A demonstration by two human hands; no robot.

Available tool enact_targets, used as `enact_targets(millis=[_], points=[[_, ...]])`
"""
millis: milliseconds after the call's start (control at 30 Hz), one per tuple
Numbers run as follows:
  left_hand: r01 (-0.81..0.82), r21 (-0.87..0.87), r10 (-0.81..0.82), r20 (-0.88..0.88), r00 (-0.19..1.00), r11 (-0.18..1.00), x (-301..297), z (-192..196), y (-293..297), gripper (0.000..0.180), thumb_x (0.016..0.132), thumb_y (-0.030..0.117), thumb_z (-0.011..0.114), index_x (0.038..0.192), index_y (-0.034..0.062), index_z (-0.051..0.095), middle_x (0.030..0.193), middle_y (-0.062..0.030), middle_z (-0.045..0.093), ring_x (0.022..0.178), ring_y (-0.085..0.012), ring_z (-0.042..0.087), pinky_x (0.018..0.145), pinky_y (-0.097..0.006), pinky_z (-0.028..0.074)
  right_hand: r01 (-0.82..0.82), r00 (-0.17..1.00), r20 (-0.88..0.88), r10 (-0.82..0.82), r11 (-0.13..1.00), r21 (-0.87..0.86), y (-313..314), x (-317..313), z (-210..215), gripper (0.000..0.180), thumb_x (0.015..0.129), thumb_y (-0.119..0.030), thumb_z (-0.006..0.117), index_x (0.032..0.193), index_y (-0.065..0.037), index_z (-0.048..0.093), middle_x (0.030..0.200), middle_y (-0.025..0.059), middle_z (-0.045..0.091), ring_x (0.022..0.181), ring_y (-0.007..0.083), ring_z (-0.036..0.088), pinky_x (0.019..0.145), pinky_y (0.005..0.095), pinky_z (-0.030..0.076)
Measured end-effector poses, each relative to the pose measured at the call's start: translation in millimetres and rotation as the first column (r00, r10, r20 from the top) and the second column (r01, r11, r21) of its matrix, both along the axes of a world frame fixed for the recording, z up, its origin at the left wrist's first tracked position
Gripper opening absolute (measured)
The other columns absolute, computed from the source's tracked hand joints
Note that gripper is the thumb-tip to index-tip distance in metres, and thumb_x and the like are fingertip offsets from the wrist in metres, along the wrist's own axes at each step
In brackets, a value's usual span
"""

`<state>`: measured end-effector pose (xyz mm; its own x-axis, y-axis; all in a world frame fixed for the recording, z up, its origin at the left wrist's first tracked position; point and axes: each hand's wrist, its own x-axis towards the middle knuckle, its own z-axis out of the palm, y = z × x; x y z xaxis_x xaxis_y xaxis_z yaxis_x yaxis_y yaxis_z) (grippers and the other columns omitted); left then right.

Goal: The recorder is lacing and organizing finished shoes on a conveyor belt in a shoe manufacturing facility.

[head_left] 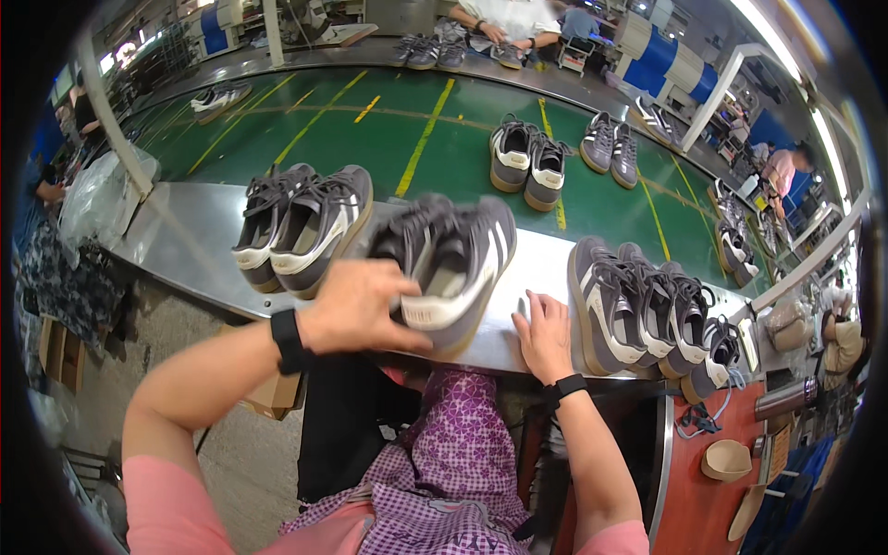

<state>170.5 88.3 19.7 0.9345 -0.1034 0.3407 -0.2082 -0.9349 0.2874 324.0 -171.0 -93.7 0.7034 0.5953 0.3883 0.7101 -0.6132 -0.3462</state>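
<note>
My left hand (356,305) grips a pair of grey sneakers with white stripes (453,264) by their heels, holding them just above the metal ledge (185,236); the pair is blurred. Resting flat on the ledge just right of that pair is my right hand (544,333), fingers apart, holding nothing. Another grey pair (305,227) stands on the ledge to the left. Several more grey sneakers (638,305) stand in a row on the right, close to my right hand.
Beyond the ledge runs a green conveyor belt (370,139) carrying more grey pairs (529,165), (610,146). Another person's hands (504,37) work at the far side. A red-brown side table (703,481) with a small bowl (726,460) is at lower right.
</note>
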Motion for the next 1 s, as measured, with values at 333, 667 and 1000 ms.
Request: enact_targets(millis=[333,667,1000], points=[[-0.499,0.254,0.435,0.271,0.859,0.828,195.8,59.7,154.2,0.067,0.066,0.027,0.081,0.126,0.0102,0.057,0.109,-0.018,0.06,0.107,-0.0369,0.053,0.09,-0.044,0.047,-0.002,1.0,-0.014,0.002,0.999,-0.035,4.7,-0.8,5.0,0.044,0.087,-0.026,0.064,0.126,-0.005,0.055,0.129,0.0095,0.052,0.123,0.029,0.044,0.102,0.0441,0.034],[-0.165,0.459,0.222,-0.073,0.972,0.873,369.2,-45.8,-31.8,0.089,0.06,0.071,0.074,0.138,0.0317,0.053,0.111,-0.0169,0.06,0.109,-0.0333,0.053,0.09,-0.043,0.044,-0.003,0.99,-0.142,0.008,0.999,0.04,1.9,5.5,10.8,0.036,0.091,-0.021,0.06,0.122,-0.004,0.056,0.128,0.0097,0.055,0.123,0.0269,0.048,0.101,0.0416,0.036],[-0.043,0.121,0.076,-0.287,0.955,0.992,360.4,-27.2,-13.0,0.072,0.059,0.059,0.079,0.113,0.0129,0.071,0.105,-0.013,0.071,0.096,-0.0301,0.067,0.083,-0.04,0.052,0.092,0.99,-0.12,-0.07,0.977,0.19,3.2,7.4,-7.9,0.039,0.09,-0.017,0.059,0.124,0.001,0.053,0.13,0.0167,0.05,0.124,0.0336,0.044,0.104,0.0445,0.036]])
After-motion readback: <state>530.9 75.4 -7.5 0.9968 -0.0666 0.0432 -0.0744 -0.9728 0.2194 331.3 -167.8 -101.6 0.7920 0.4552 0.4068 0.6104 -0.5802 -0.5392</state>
